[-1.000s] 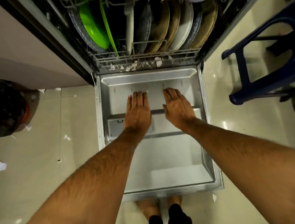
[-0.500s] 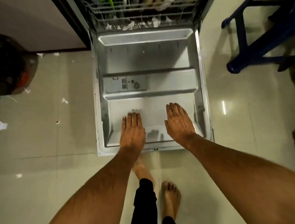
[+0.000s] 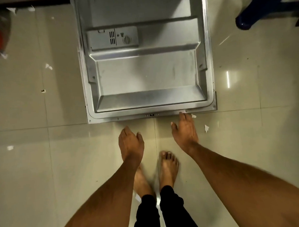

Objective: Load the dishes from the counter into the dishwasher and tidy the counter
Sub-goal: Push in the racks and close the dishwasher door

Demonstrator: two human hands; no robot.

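Nearest, two bare feet stand on the pale glossy floor tiles. Just beyond, the left hand hangs relaxed, holding nothing; the right hand (fingers straight) reaches the near edge of the lowered grey metal dishwasher door, lying flat farther off.

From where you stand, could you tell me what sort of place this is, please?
Most likely a home kitchen. A dishwasher door lies open and flat, its detergent dispenser showing. It sits over a glossy tiled floor strewn with paper scraps, with a blue plastic stool beside it.
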